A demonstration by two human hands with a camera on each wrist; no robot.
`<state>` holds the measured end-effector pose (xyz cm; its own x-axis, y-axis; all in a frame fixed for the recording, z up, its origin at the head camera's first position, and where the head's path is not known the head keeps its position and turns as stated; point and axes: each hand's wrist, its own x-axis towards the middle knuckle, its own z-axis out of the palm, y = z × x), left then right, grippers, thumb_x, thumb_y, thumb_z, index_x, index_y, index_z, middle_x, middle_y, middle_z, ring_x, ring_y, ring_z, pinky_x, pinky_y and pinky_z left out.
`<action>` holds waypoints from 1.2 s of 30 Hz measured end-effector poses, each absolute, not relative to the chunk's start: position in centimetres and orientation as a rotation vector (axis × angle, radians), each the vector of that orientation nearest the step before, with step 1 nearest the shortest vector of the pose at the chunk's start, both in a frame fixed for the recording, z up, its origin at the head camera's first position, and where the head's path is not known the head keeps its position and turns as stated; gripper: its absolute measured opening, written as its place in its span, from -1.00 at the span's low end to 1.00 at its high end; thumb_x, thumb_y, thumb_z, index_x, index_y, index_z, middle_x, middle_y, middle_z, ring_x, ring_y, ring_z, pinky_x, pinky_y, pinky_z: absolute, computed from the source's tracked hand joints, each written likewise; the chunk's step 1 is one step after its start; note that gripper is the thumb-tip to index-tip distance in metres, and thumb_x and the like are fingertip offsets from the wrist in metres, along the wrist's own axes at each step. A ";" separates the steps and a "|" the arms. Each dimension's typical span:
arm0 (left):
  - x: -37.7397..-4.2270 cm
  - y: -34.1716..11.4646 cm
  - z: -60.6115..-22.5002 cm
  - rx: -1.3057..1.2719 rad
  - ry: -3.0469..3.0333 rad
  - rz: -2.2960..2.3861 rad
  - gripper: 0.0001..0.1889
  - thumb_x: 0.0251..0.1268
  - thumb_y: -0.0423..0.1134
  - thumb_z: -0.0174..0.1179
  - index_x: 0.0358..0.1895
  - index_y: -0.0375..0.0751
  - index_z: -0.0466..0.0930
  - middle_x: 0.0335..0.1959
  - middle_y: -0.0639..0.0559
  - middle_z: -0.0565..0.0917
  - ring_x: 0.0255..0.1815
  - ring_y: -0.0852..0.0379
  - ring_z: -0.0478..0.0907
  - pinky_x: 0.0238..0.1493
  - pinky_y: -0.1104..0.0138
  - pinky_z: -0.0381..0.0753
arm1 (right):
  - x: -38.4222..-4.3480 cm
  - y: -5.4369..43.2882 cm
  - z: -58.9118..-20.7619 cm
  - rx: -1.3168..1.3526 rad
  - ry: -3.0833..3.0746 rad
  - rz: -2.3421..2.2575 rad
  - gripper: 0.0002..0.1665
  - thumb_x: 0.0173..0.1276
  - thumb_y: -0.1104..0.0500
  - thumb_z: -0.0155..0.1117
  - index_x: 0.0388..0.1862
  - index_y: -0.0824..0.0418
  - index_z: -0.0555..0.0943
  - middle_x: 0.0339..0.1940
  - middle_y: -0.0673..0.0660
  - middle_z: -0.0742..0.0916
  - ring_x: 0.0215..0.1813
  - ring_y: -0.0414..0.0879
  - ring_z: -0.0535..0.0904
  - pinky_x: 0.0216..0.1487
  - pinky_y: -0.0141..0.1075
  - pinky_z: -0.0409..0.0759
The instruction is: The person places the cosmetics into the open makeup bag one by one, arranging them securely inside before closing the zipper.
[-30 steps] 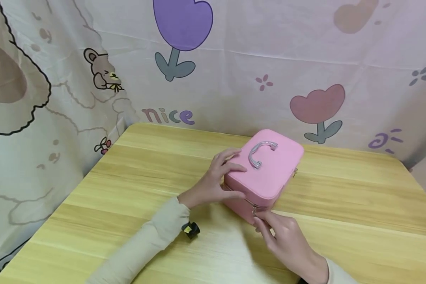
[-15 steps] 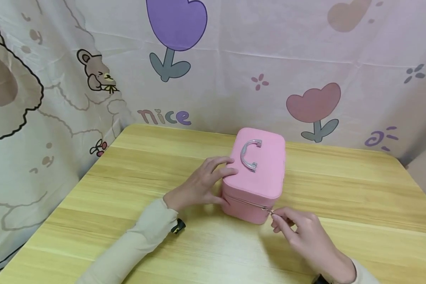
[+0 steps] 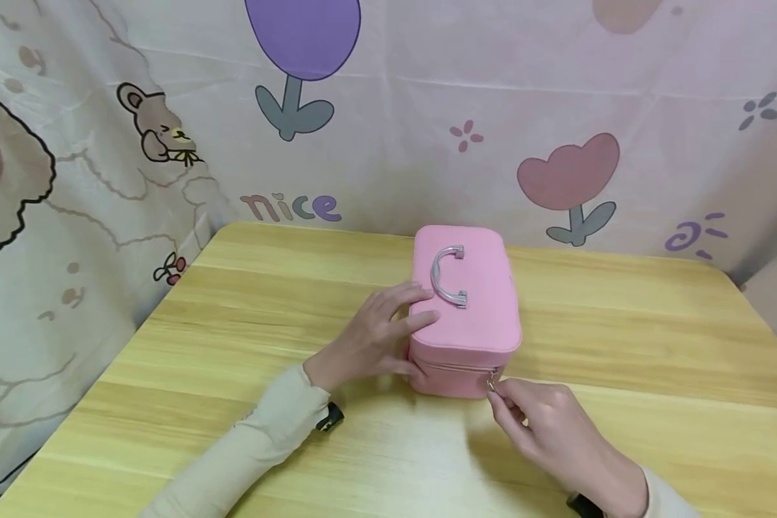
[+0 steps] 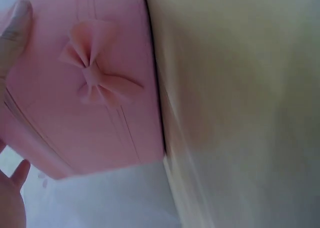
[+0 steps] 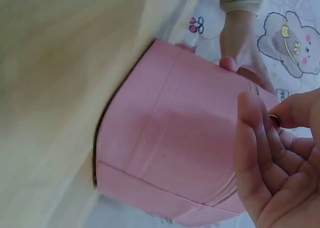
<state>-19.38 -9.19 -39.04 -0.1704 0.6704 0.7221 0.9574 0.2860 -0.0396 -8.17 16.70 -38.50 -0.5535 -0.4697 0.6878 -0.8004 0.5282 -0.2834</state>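
A pink box-shaped zip case (image 3: 466,316) with a silver arched handle (image 3: 437,277) on its lid stands upright on the table. My left hand (image 3: 378,334) rests on its left near corner. Its fingers lie extended over the lid edge, and the thumb presses the near side. A pink bow (image 4: 92,75) decorates one side in the left wrist view. My right hand (image 3: 550,421) pinches the metal zipper pull (image 3: 491,381) at the near right corner between thumb and index finger. In the right wrist view only a small bit of the zipper pull (image 5: 275,120) shows between the fingertips.
The wood-grain table (image 3: 265,288) extends around the case. Behind it hangs a printed curtain (image 3: 414,129) with flowers and bears. A dark wrist device (image 3: 329,417) shows at the left wrist, and another (image 3: 583,506) at the right.
The case has turned counterclockwise, so its near end now faces me more squarely. The right hand and the zipper pull have moved right to the near right corner. The left hand stays on the case.
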 end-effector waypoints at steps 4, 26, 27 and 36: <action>-19.0 -8.7 -39.1 -1.402 -1.904 -0.535 -0.01 -0.45 0.32 0.45 0.19 -0.06 0.34 0.18 -0.23 0.41 0.23 -0.16 0.36 0.13 0.09 0.40 | -8.4 16.4 -38.2 1.030 -2.195 0.705 -0.61 0.53 0.07 -0.12 -0.53 0.09 0.46 -0.66 -0.23 0.42 -0.61 -0.45 0.23 -0.61 -0.66 0.22; -15.8 -6.8 -39.3 -1.166 -1.918 -0.424 -0.13 -0.36 0.31 0.45 0.10 -0.14 0.51 0.13 -0.17 0.51 0.15 -0.09 0.44 -0.18 0.24 0.48 | -9.0 14.0 -38.3 1.185 -2.094 0.682 -0.59 0.56 0.09 -0.16 -0.50 0.15 0.45 -0.68 -0.20 0.37 -0.62 -0.46 0.15 -0.63 -0.69 0.09; -15.7 -6.7 -39.3 -1.164 -1.919 -0.425 -0.13 -0.34 0.32 0.44 0.10 -0.14 0.51 0.13 -0.17 0.51 0.15 -0.09 0.43 -0.18 0.24 0.47 | -9.0 13.9 -38.3 1.187 -2.094 0.684 -0.59 0.56 0.09 -0.16 -0.50 0.15 0.46 -0.67 -0.20 0.38 -0.63 -0.45 0.16 -0.64 -0.69 0.10; -15.9 -6.8 -39.2 -1.217 -1.989 -0.496 -0.06 -0.38 0.34 0.45 0.16 -0.11 0.40 0.17 -0.16 0.43 0.21 -0.09 0.36 0.08 0.19 0.43 | -9.0 13.4 -38.7 1.197 -2.117 0.679 -0.60 0.57 0.07 -0.15 -0.47 0.14 0.48 -0.65 -0.20 0.41 -0.60 -0.44 0.20 -0.64 -0.65 0.17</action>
